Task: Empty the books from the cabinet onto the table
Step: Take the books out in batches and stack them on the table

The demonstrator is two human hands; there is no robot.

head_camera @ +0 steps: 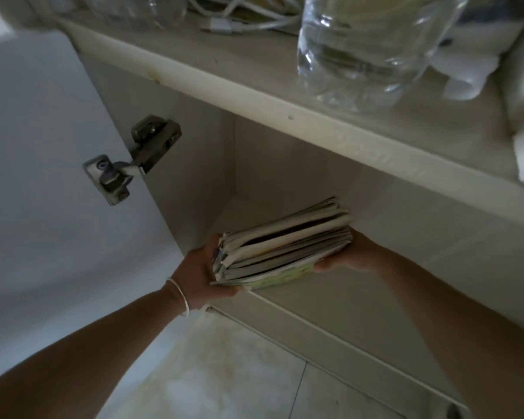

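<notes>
- Head view looks down into a low cabinet [285,164], and far left its door [37,146] stands swung wide, pale inner face toward us.
- On that door's edge sits a metal hinge [133,158], one arm fixed to the door, the other to the cabinet's side wall.
- Below it, the left hand [200,273] comes in with a thin white bracelet [179,293] at the wrist; its grip is curled round the near left corner of the stack, fingers tucked underneath and out of sight.
- Centre now: the stack of books [282,243], thin and soft-covered, lying flat with page edges toward us and a greenish cover at the bottom. It's inside the cabinet, at the front lip of the lower shelf [345,294], held between both hands.
- Right of it, the right hand [351,255] is clamped on the stack's far right end, thumb side showing, fingers hidden behind the books.
- Up top, the counter [254,74] carries white cables [248,16] and a clear plastic bottle [366,49], with something white beside it at far right.
- Underfoot, pale floor tiles [224,373].
</notes>
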